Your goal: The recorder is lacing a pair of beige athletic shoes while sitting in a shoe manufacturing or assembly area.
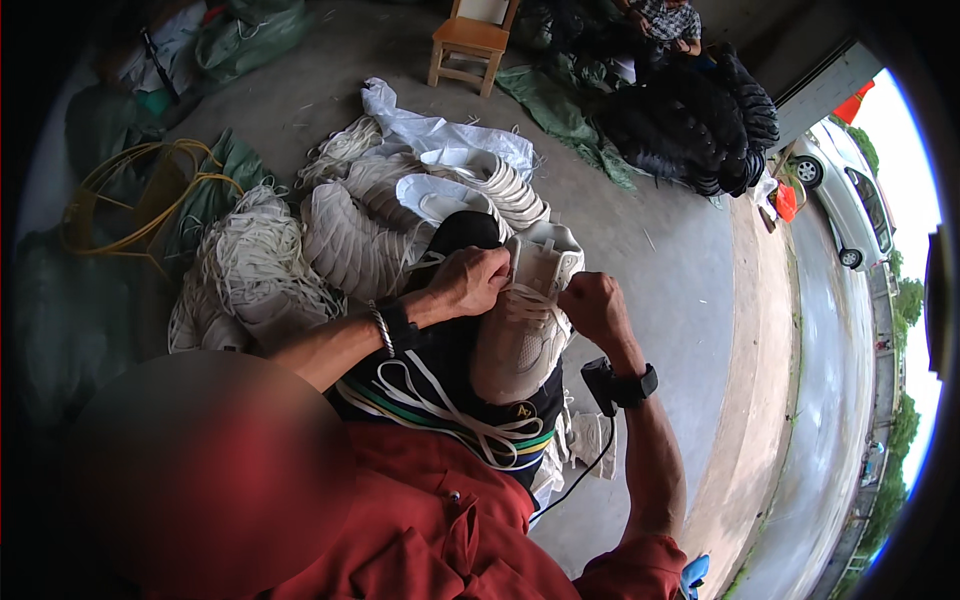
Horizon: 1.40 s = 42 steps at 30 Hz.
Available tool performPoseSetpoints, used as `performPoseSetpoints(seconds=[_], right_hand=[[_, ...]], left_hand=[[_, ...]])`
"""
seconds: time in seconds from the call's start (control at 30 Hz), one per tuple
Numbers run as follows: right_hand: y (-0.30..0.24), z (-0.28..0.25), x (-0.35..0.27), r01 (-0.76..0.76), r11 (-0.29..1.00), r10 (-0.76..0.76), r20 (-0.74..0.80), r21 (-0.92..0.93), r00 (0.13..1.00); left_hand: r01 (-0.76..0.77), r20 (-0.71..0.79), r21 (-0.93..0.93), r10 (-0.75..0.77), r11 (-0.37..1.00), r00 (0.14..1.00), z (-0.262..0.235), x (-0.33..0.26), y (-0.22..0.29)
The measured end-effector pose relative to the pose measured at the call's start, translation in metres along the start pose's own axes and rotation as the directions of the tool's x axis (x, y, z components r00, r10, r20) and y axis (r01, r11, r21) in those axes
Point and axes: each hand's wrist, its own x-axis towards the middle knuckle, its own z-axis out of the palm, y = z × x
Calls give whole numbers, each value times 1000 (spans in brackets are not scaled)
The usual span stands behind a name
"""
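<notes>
A white lace-up sneaker (515,350) rests on my lap, its toe toward me. White shoelace (532,302) crosses over its tongue. My left hand (468,284) is closed in a pinch on the lace at the shoe's left eyelet edge. On the opposite edge my right hand (598,308) is curled into a fist around the lace; its fingertips are partly hidden. More loose white laces (430,405) lie looped across the dark striped cloth (375,400) on my lap.
Stacked white shoe uppers (350,235) and a tangle of laces (255,255) heap at left. A white sack (450,130) lies behind them. Farther off are a wooden chair (470,38), a black pile (680,125) with a seated person, and a parked white car (845,195).
</notes>
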Motion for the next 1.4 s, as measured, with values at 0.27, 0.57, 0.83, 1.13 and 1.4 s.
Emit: performPoseSetpoints(seconds=[0.27, 0.57, 0.83, 1.13, 1.4], right_hand=[[-7, 2, 9, 226, 906, -190, 135, -358, 973], [-22, 16, 43, 614, 790, -607, -124, 16, 785], [-25, 43, 33, 477, 879, -477, -36, 13, 878], [-5, -26, 20, 524, 834, -551, -259, -173, 793], [-23, -35, -15, 328, 917, -322, -67, 227, 945]], left_hand=[[-258, -150, 82, 268, 963, 952, -5, 2, 3], [-520, 247, 344, 459, 782, 854, -33, 16, -2], [-576, 215, 369, 536, 729, 816, -33, 19, -12], [-423, 193, 195, 388, 885, 901, -34, 6, -6], [-155, 215, -398, 255, 904, 943, -3, 23, 42]])
